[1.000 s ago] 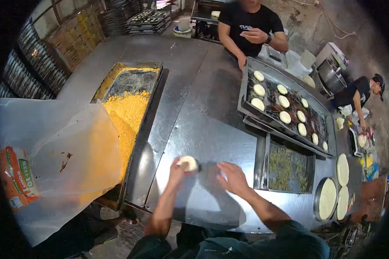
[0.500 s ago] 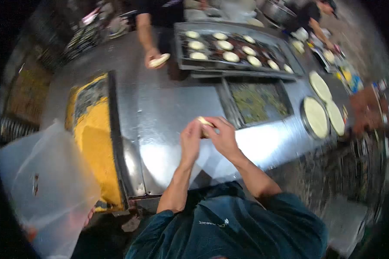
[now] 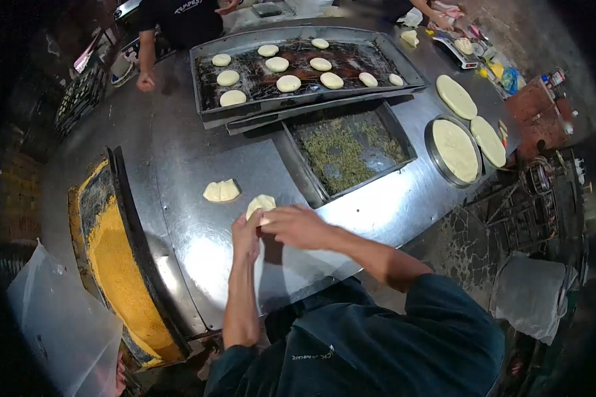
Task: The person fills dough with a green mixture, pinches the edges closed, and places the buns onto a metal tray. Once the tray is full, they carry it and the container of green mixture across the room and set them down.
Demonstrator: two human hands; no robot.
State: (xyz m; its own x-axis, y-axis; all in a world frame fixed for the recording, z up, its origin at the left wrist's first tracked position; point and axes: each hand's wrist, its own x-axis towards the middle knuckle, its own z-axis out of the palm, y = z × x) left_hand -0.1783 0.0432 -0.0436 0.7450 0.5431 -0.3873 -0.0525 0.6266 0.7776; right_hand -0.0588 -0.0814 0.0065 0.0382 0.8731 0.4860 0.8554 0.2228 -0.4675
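Two hands (image 3: pixel 246 241) (image 3: pixel 298 227) narrow around one dough piece (image 3: pixel 261 204), free end outward, long axis unclear

Worktop (image 3: pixel 132 126): sheet metal, seam running to the near edge, bright glare along that edge. 1 cut, lumpy dough piece (image 3: pixel 221 191) lies bare on it, just right of the seam. Crumb tray (image 3: pixel 136 231), yellow fill, at near-left corner. Stacked baking trays (image 3: pixel 311 102) toward far edge, overlapping a herb tray (image 3: pixel 371 183) with green bits. Right end: round pan (image 3: pixel 428 142) near the near edge, 2 flat oval dough slabs (image 3: pixel 455 97) just beside. Digital scale (image 3: pixel 455 53), far-right part, lit display.
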